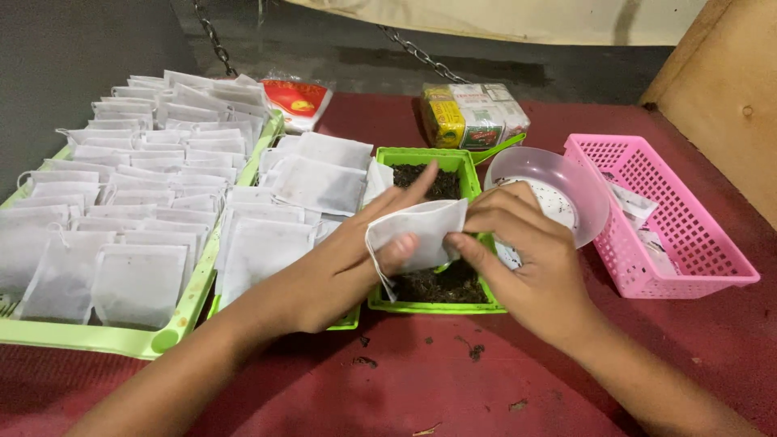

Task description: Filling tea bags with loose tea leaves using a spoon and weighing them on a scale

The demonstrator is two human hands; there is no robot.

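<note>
Both forearms come in from the bottom of the frame, and between them I hold a small white filter bag (421, 229) at mid-frame, over the green box of dark tea leaves (453, 166). My left hand (356, 259) is clamped on its lower left edge, thumb on top; my right hand (518, 251) pinches its right edge. I judge I am opening the bag's mouth, which calls for parting the two layers before filling. Filled bags (137, 202) lie at left.
</note>
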